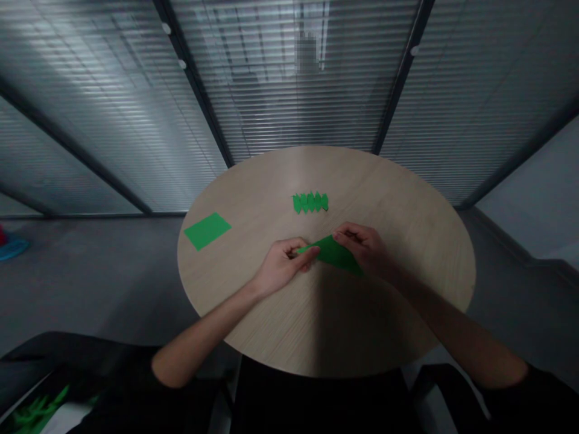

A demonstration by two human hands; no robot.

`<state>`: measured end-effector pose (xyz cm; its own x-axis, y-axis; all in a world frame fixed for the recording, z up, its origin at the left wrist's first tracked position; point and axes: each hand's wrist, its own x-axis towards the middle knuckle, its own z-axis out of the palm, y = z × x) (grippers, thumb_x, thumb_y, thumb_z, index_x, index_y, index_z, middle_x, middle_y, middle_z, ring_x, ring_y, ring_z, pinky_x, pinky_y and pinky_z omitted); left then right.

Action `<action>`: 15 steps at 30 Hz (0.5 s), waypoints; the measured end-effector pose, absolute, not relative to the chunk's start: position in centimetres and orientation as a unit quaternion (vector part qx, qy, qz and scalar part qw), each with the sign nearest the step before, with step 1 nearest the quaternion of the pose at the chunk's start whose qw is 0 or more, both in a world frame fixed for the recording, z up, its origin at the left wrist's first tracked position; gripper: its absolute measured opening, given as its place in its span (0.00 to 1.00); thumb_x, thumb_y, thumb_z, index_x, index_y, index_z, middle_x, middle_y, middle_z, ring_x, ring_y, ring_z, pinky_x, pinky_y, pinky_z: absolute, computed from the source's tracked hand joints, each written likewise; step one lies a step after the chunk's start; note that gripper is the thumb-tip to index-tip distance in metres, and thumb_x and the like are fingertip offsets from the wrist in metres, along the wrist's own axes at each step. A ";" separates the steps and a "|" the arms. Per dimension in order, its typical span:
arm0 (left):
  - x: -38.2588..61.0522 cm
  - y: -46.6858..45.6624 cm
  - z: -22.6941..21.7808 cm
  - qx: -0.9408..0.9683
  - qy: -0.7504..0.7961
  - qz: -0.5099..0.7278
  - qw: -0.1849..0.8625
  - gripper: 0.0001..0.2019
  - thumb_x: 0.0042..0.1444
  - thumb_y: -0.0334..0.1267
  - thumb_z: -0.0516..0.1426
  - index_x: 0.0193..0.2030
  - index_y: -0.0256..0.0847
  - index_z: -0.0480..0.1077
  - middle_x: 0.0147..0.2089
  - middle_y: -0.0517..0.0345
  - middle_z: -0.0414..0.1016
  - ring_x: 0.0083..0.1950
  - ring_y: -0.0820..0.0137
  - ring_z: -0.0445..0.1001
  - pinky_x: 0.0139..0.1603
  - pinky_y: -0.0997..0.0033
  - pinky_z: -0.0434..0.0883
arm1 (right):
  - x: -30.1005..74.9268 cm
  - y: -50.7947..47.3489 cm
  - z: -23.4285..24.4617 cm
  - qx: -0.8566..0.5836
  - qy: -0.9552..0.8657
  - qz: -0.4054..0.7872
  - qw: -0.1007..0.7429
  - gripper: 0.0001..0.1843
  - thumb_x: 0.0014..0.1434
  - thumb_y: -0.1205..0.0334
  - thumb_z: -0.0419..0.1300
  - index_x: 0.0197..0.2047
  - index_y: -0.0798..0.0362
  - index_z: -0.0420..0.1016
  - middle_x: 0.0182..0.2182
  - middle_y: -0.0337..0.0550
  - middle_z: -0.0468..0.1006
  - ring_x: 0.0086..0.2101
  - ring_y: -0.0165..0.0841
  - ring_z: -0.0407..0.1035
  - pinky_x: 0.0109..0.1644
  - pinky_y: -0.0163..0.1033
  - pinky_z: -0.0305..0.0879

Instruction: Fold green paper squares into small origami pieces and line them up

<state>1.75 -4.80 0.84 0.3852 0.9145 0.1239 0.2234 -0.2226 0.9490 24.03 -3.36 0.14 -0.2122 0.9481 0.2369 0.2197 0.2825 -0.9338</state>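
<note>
A folded sheet of green paper (335, 254) lies on the round wooden table (407, 241) in front of me, between both hands. My left hand (283, 266) pinches its left tip with curled fingers. My right hand (364, 247) presses on its right edge, fingers bent over the fold. Beyond them sits a finished zigzag piece of folded green paper (310, 202). A flat green paper rectangle (207, 230) rests near the table's left edge.
Glass walls with lowered blinds (289, 78) stand behind the table. A blue object (11, 246) lies on the floor at far left. More green pieces (34, 413) show at the bottom left corner, beside my dark clothing.
</note>
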 end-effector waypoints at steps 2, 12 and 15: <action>1.6 -4.6 0.7 0.675 0.418 0.381 0.473 0.19 0.64 0.50 0.61 0.26 0.39 0.71 0.21 0.62 0.69 0.22 0.77 0.64 0.25 0.75 0.61 | 24.0 -3.3 0.0 -0.441 -0.662 0.404 0.453 0.17 0.63 0.48 0.62 0.29 0.52 0.74 0.24 0.36 0.67 0.25 0.29 0.60 0.28 0.36 0.54; 2.0 -4.3 0.5 0.596 0.378 0.356 0.613 0.17 0.53 0.45 0.69 0.45 0.36 0.78 0.38 0.53 0.81 0.33 0.72 0.76 0.34 0.74 0.74 | 23.0 -3.3 -0.7 -0.430 -0.653 0.438 0.442 0.18 0.60 0.47 0.62 0.27 0.51 0.72 0.23 0.36 0.67 0.26 0.30 0.60 0.30 0.36 0.56; 2.2 -4.2 0.2 0.607 0.375 0.347 0.608 0.13 0.54 0.42 0.68 0.41 0.35 0.80 0.35 0.56 0.79 0.32 0.73 0.74 0.34 0.75 0.72 | 22.8 -3.5 -0.8 -0.427 -0.665 0.438 0.430 0.17 0.62 0.48 0.61 0.28 0.51 0.73 0.24 0.37 0.69 0.27 0.31 0.62 0.31 0.36 0.58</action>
<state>2.18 -4.21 0.21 0.4767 0.8784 -0.0346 0.0332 0.0213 0.9992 22.80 -3.51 -0.81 -0.2667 0.9432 0.1980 0.1908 0.2530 -0.9485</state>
